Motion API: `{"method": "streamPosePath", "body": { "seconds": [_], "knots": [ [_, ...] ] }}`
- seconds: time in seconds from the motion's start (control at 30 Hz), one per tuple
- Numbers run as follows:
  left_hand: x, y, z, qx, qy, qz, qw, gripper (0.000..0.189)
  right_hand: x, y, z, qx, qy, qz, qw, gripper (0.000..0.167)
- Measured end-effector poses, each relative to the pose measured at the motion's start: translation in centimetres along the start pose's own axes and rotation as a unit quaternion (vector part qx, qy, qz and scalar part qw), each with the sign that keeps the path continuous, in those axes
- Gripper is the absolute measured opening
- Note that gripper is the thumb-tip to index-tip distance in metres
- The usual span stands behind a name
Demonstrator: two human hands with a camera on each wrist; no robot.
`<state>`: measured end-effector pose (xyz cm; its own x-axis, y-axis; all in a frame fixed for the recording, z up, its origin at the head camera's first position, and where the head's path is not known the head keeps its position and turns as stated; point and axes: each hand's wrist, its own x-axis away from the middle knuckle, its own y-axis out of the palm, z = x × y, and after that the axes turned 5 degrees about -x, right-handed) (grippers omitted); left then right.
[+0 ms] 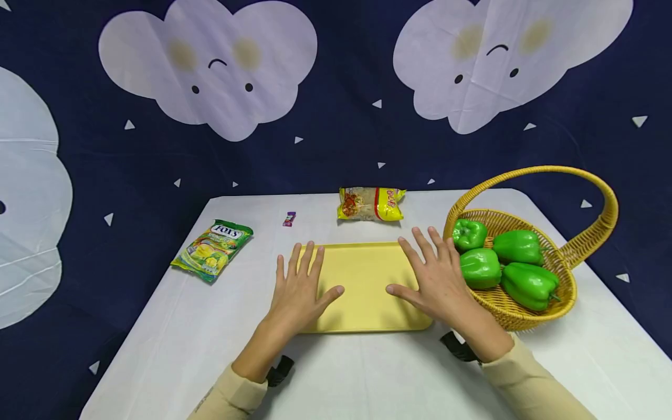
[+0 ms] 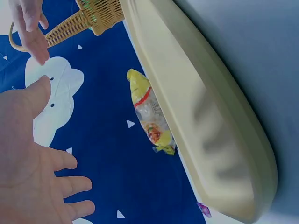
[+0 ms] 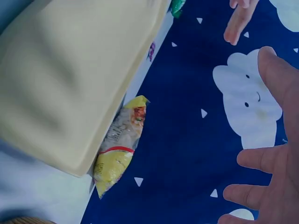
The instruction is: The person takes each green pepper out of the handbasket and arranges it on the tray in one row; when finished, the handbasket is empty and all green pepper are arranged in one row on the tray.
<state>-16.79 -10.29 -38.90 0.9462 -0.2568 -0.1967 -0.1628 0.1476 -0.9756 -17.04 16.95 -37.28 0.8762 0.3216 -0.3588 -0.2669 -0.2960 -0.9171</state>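
A yellow rectangular tray (image 1: 362, 280) lies flat on the white table, bare on top. Above its left side my left hand (image 1: 298, 289) is held with fingers spread and straight, holding nothing. Over the tray's right side hovers my right hand (image 1: 433, 280), also spread and holding nothing. In both wrist views, a gap shows between the palms and the tray (image 2: 187, 93). Close to the right hand stands a wicker basket (image 1: 564, 291) with several green bell peppers (image 1: 530, 286) in it.
Behind the tray lies a yellow and clear food packet (image 1: 370, 204). A small purple wrapped candy (image 1: 289, 219) is at the back left. The green Fox's candy bag (image 1: 214, 249) lies on the left. The basket's tall handle (image 1: 604, 216) arches upward. A dark blue cloud-patterned cloth (image 1: 341, 116) hangs behind.
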Motion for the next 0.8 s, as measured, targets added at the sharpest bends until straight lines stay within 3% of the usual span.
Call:
{"method": "streamPosePath", "body": {
  "seconds": [0.4,0.8],
  "knots": [
    [0.0,-0.3,-1.0,0.017,0.001,0.018,0.9997,0.084,0.0,-1.9,1.1,-0.039,-0.016,0.015,0.9990,0.090],
    [0.2,-0.9,-2.3,0.094,-0.005,0.021,0.9953,0.078,0.0,-4.0,2.9,-0.097,-0.029,0.023,0.9945,0.083]
  ]
}}
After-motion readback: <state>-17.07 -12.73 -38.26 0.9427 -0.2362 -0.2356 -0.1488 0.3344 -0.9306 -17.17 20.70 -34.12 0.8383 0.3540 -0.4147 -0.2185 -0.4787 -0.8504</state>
